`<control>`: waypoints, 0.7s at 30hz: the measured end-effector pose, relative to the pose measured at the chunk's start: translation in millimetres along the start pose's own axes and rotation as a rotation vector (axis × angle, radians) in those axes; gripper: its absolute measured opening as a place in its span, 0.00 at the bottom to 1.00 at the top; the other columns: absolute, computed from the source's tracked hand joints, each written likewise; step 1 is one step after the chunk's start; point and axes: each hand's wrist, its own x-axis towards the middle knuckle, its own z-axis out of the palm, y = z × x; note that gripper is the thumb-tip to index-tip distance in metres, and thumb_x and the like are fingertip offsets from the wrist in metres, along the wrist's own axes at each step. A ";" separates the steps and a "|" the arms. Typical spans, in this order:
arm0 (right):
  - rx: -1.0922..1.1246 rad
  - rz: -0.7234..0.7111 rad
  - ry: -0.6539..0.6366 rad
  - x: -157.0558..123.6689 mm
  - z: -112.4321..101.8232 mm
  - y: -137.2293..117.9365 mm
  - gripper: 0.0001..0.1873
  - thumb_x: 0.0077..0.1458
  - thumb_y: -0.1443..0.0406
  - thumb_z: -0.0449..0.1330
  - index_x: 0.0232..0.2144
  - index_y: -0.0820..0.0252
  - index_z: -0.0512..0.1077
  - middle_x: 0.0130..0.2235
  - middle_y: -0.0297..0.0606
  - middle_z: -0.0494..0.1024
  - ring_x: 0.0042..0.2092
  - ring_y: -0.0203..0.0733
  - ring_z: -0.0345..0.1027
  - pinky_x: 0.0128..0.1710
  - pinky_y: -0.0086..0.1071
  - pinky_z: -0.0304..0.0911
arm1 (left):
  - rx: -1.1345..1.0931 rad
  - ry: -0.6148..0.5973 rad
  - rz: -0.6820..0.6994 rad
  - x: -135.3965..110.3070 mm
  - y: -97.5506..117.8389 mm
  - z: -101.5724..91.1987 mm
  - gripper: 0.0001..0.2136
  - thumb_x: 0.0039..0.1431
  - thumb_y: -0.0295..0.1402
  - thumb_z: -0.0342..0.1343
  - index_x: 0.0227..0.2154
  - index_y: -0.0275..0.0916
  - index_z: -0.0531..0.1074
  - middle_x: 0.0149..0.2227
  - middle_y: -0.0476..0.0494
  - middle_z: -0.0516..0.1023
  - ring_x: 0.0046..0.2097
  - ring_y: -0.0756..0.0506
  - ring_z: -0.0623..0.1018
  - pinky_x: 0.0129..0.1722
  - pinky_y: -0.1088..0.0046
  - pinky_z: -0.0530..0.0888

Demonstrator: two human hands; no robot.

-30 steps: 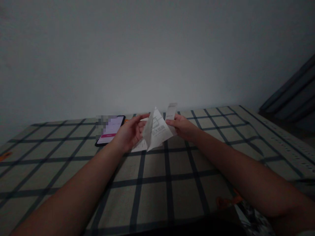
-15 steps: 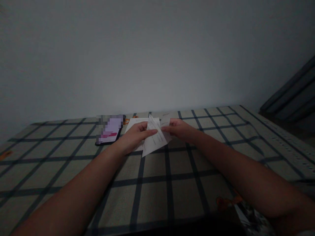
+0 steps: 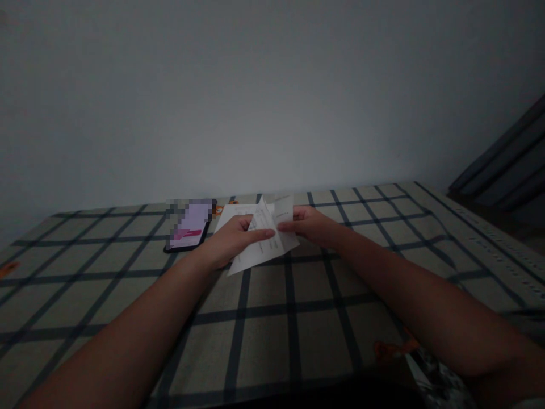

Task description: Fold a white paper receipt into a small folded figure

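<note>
Both hands grip a folded white sheet of paper (image 3: 263,250) with printed text, raised a little above the cloth. My left hand (image 3: 232,238) pinches its left side, thumb on top. From the right, my right hand (image 3: 310,224) pinches it too, its thumb close to the left thumb. A fold runs between the thumbs, and upper parts of the paper stick up. Behind the left hand lies another white paper (image 3: 232,215), partly covered by that hand and the held sheet. The fingers beneath the sheet are hidden.
Left of the papers lies a phone (image 3: 191,230) with a lit screen, partly pixelated. A checked cloth (image 3: 264,341) covers the surface up to a plain wall (image 3: 272,102). Dark striped fabric (image 3: 506,153) hangs at the right. Something patterned (image 3: 438,375) shows at the lower right.
The held paper has opened out wider, its lower left corner shifting left and its right part turning more upright. My left thumb has moved slightly right and down. The phone stays put.
</note>
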 end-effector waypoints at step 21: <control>-0.200 -0.057 0.009 -1.3 6.0 -6.3 0.17 0.47 0.63 0.69 0.41 0.60 0.76 0.44 0.40 0.80 0.43 0.41 0.73 0.46 0.35 0.68 | 0.100 0.082 0.058 3.5 -6.3 -1.6 0.12 0.49 0.37 0.65 0.35 0.36 0.80 0.33 0.39 0.82 0.29 0.45 0.78 0.30 0.70 0.71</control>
